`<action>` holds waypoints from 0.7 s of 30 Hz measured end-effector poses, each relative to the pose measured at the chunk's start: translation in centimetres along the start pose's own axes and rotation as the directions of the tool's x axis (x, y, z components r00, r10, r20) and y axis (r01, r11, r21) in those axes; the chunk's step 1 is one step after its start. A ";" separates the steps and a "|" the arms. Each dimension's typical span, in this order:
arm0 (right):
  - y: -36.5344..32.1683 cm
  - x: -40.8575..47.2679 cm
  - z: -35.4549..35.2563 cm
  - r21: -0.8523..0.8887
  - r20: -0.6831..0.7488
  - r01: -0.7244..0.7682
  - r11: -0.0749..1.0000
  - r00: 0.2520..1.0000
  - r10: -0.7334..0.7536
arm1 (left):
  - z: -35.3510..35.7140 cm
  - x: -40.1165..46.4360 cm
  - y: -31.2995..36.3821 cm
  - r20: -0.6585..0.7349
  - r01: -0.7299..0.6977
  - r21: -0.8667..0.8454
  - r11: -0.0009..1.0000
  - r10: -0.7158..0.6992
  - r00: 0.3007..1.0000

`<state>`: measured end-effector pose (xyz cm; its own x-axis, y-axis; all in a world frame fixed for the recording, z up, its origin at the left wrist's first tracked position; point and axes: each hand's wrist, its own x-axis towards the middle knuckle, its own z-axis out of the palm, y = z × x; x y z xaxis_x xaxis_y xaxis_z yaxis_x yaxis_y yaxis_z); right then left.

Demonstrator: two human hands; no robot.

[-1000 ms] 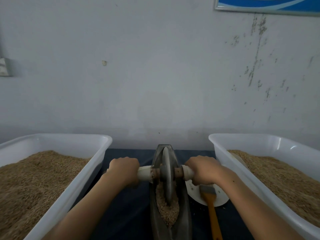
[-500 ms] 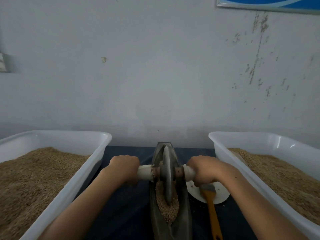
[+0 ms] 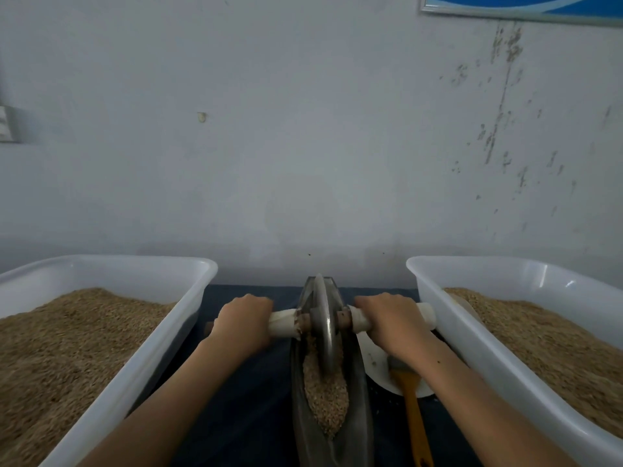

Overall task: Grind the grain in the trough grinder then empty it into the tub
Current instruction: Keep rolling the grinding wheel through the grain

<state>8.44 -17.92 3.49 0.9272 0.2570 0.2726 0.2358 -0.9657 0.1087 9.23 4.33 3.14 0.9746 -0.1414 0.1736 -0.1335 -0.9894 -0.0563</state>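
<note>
The dark metal boat-shaped trough grinder (image 3: 332, 429) lies at the centre of the dark blue tabletop (image 3: 249, 399), its long axis running near to far, the far tip pointing at the pale grey wall (image 3: 303, 146). The grey metal grinding wheel (image 3: 324, 328) stands upright on edge in the trough, toward the far end, its flat faces turned left and right. The white-sleeved axle handle (image 3: 285, 323) passes through the wheel hub and runs left to right, crosswise to the trough.

The left hand (image 3: 244, 320) has its grip wrapped around the left end of the handle. The right hand (image 3: 387, 320) has its grip wrapped around the right end, whose white tip shows beyond the knuckles.

The tan crushed grain (image 3: 325, 396) lies in the trough channel, heaped on the near side of the wheel.

A white plastic tub on the left (image 3: 148, 358) and a white plastic tub on the right (image 3: 488, 348) flank the trough, each holding brown grain. A white round plate (image 3: 376, 365) lies just right of the trough, under the right forearm. An orange-handled brush (image 3: 413, 409) rests with its head on the plate, the handle pointing toward the near edge.
</note>
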 end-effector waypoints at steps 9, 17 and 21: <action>0.0 -0.4 -2.5 -0.023 0.410 0.054 0.998 0.911 -0.040 | -0.5 -0.4 -0.3 0.258 -0.034 0.042 0.999 0.022 0.966; -0.2 0.0 -0.4 0.013 0.055 -0.005 1.000 0.998 0.004 | -0.2 0.0 -0.5 -0.034 -0.098 -0.084 0.992 0.096 0.995; -0.1 -0.2 0.1 0.022 0.019 0.005 1.000 1.000 -0.005 | -0.1 -0.2 -0.2 -0.032 -0.097 -0.034 0.995 0.096 0.995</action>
<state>8.26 -17.88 3.35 0.9312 0.2616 0.2538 0.2468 -0.9650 0.0890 9.00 4.54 3.25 0.9510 -0.2368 0.1987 -0.2336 -0.9715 -0.0397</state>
